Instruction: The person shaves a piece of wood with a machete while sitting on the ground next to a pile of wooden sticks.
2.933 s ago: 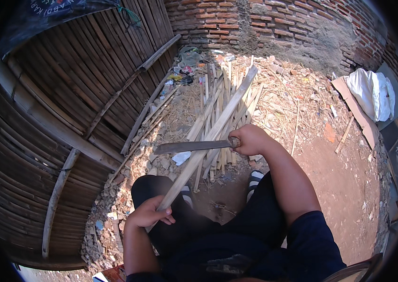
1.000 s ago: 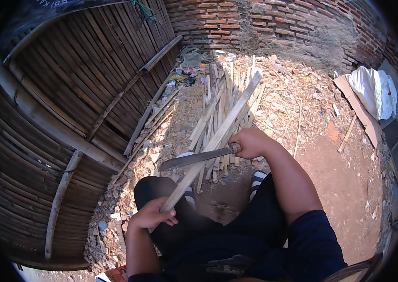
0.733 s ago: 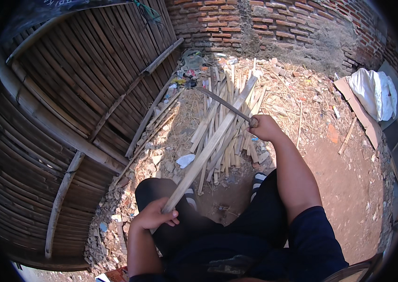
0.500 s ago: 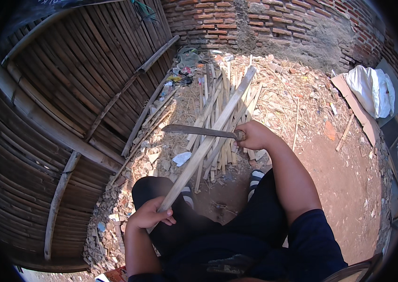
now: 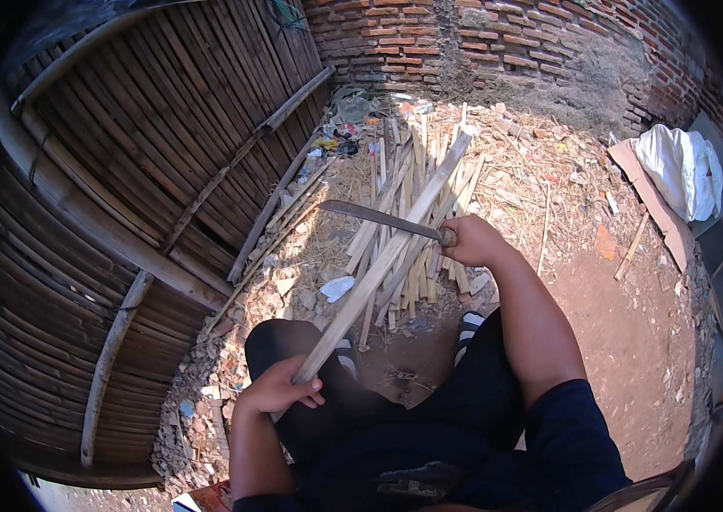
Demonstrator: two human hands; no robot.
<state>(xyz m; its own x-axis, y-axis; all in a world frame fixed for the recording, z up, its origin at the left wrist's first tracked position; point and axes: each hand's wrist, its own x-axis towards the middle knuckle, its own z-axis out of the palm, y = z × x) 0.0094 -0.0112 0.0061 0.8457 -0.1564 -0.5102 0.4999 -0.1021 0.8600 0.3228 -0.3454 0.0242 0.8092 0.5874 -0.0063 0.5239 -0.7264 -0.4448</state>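
Observation:
My left hand is closed around the near end of a long pale wooden slat, just above my left thigh. The slat slants away from me to the far right, over a heap of similar wooden strips. In my right hand is the short handle of a machete, its dark blade pointing left. That blade crosses over the slat near its middle; whether it touches the wood I cannot tell.
A bamboo slat wall stands on the left and a brick wall at the back. Rubble and straw cover the ground. A white sack lies on a brown board at right. My sandalled feet are beside the heap.
The machete has turned, its tip swinging farther away from me and a little to the right. My right hand has shifted slightly with it. My left hand keeps its grip on the slat.

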